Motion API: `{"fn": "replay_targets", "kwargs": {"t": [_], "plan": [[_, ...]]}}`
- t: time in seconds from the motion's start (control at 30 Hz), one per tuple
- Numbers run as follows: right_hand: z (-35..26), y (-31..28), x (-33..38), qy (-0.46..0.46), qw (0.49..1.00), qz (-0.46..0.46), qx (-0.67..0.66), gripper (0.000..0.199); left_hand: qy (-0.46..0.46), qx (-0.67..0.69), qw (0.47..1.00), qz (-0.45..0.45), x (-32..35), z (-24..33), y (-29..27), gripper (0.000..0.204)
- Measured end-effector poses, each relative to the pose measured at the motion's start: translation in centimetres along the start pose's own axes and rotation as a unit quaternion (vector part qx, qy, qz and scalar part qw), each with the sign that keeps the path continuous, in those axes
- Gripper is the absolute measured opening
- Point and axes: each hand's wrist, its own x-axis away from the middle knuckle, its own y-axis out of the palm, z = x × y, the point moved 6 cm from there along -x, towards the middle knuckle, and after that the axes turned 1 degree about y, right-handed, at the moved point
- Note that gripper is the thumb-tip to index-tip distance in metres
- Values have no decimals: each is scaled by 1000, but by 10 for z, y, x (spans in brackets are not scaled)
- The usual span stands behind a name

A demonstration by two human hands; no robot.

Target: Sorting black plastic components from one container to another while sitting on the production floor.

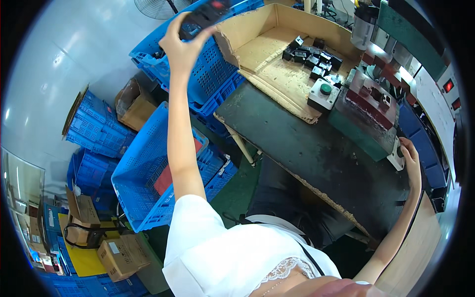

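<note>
The left hand [184, 43] pinches a dark boxy part [204, 21] over a perforated plastic crate [210, 74]; right of it, a cardboard tray [260, 49] holds black blocks [311, 61]. The right hand [410, 154] curls against a switch box [396, 157].

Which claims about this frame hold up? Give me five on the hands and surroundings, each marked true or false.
1. The left hand holds a dark object. True.
2. The right hand is inside the cardboard box. False: its fingers are at a pale button box.
3. Small black parts lie in the cardboard box. True.
4. The button on the control box next to the cardboard is red. False: it is green.
5. A fan shows at the bottom edge. False: it is at the top.
</note>
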Motion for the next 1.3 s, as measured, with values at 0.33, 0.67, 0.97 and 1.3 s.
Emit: {"fn": "replay_targets", "kwargs": {"t": [0.33,0.67,0.97,1.3], "plan": [[8,-6,0,-18,1000,-2,-4,31,12,50,995,81,18,-26,43,12],[-5,2,-4,-4,1000,-14,12,32,104,165,971,-137,39,77,131,10],[-4,6,1,-31,999,7,18,30,135,68,948,-279,74,83,256,41],[-2,5,2,-19,997,66,27,33,208,192,935,-213,87,111,254,15]]}}
